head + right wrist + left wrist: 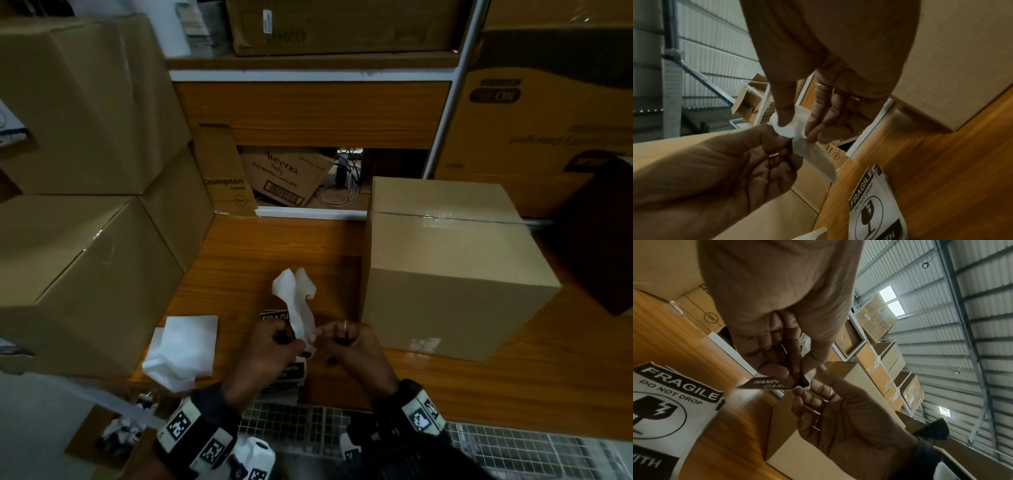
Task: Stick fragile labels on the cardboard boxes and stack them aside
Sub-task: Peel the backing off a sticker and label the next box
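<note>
Both hands meet over the front of the wooden table (513,359). My left hand (298,346) pinches a fragile label (766,383) whose black "HANDLE CARE" strip shows in the left wrist view. My right hand (323,337) pinches the label's white backing paper (296,298), which curls upward between the hands. The right thumb and fingers (785,120) press that backing (813,160). Under the hands lies a stack of fragile labels (663,410), also visible as the label stack (875,211). A sealed cardboard box (445,267) stands just right of the hands.
Crumpled white backing sheets (185,349) lie left of the hands. Large cardboard boxes (78,274) are stacked at the left. Shelves with more boxes (284,178) stand behind. A dark box (596,240) sits at far right. Wire mesh (308,425) lies below the table's front edge.
</note>
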The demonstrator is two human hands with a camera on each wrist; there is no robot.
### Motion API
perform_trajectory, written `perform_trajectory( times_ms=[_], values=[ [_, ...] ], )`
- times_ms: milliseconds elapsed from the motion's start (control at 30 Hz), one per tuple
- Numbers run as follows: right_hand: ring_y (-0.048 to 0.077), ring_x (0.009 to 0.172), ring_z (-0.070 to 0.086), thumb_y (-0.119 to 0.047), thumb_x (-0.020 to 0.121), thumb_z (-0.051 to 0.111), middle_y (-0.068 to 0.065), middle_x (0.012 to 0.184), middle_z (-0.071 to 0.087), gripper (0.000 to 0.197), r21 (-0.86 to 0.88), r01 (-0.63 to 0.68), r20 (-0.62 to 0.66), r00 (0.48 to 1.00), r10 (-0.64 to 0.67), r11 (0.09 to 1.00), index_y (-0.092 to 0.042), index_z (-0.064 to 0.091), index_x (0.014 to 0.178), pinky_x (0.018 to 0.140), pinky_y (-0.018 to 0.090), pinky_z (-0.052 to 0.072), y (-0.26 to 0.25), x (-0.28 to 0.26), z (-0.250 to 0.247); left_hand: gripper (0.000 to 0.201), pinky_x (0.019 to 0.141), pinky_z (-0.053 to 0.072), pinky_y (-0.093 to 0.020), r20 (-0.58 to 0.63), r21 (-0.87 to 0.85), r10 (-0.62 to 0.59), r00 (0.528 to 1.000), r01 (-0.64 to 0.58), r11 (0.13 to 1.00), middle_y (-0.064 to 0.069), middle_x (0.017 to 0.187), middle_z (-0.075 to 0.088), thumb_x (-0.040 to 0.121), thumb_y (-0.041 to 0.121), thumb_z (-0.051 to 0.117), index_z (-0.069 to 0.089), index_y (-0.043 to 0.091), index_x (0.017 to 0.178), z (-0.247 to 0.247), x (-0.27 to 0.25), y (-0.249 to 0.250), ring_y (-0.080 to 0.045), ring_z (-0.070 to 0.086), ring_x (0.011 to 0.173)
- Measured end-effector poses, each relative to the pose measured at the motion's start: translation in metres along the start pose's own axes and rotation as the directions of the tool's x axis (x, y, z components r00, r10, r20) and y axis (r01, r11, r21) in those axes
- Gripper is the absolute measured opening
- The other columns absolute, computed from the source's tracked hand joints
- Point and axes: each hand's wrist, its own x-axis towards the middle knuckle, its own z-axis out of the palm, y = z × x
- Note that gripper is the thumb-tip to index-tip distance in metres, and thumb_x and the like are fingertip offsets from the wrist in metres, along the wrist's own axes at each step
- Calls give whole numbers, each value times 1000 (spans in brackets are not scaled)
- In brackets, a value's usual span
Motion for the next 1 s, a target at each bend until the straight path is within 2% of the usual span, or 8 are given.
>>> perform_trajectory(
  times_ms=[200, 267, 467, 600, 733, 800, 867, 1000],
  values=[
    [37, 78, 68, -7, 92, 74, 34, 88, 70, 22, 92, 1, -2, 1000, -1, 996, 14, 68, 86, 73, 46, 56, 8, 6, -1, 31, 57, 49, -14, 55, -28, -23, 998, 25, 999, 5, 57, 65, 87, -9, 69, 65, 9, 63, 4, 1, 4, -4, 65, 59],
    [40, 83, 66, -5, 91, 73, 36, 89, 67, 23, 129, -70, 2, 998, 70, 989, 16, 64, 86, 77, 47, 56, 8, 8, -2, 33, 57, 48, -13, 78, -63, -35, 996, 40, 997, 6, 56, 65, 87, -9, 67, 64, 10, 61, 4, 1, 5, -2, 65, 59],
    [23, 86, 69, -5, 91, 69, 10, 89, 72, 5, 306, -333, 35, 940, 339, 892, -5, 70, 87, 70, 30, 56, 5, 10, 3, 25, 62, 50, -21, 117, -147, -45, 992, 62, 987, -2, 64, 66, 85, -4, 68, 63, 2, 61, 2, 5, -1, -14, 66, 65],
    [17, 84, 70, -8, 96, 65, 9, 94, 78, 13, 203, -171, -33, 983, 181, 964, -2, 77, 97, 73, 27, 55, -3, 10, -2, 43, 69, 49, -38, 66, -192, -4, 998, 17, 981, -20, 70, 63, 67, 27, 70, 60, -14, 75, -6, 8, -9, -35, 60, 68],
    [10, 81, 73, -12, 95, 69, 1, 86, 79, 13, 131, -3, 17, 1000, 0, 991, -2, 78, 94, 71, 18, 53, -14, 18, 4, 39, 75, 55, -54, 101, -134, 2, 995, 12, 991, -31, 83, 67, 71, 28, 73, 68, -8, 84, -11, 11, -11, -48, 66, 82],
    [16, 80, 73, -6, 93, 72, 8, 87, 79, 11, 120, 49, -12, 999, -47, 992, 1, 78, 89, 69, 23, 55, -9, 24, 9, 34, 71, 54, -51, 145, -93, 28, 989, -14, 996, -27, 80, 67, 72, 27, 75, 69, -5, 81, -11, 13, -7, -43, 67, 78],
    [25, 77, 71, -4, 92, 72, 19, 88, 77, 11, 144, 69, -48, 997, -62, 987, 1, 77, 83, 69, 32, 56, -4, 28, 9, 2, 73, 56, -34, 170, -103, 45, 984, -28, 994, -10, 82, 76, 85, 8, 75, 75, 6, 87, -11, 13, -2, -23, 73, 81],
    [15, 68, 69, 0, 93, 70, 10, 75, 76, 24, 159, 64, -54, 997, -56, 985, -10, 76, 72, 63, 27, 53, -1, 31, 4, 30, 87, 58, -26, 246, -171, 104, 964, -63, 983, 1, 113, 77, 90, 5, 71, 69, 16, 118, -19, 11, 5, -14, 72, 105]
  ],
)
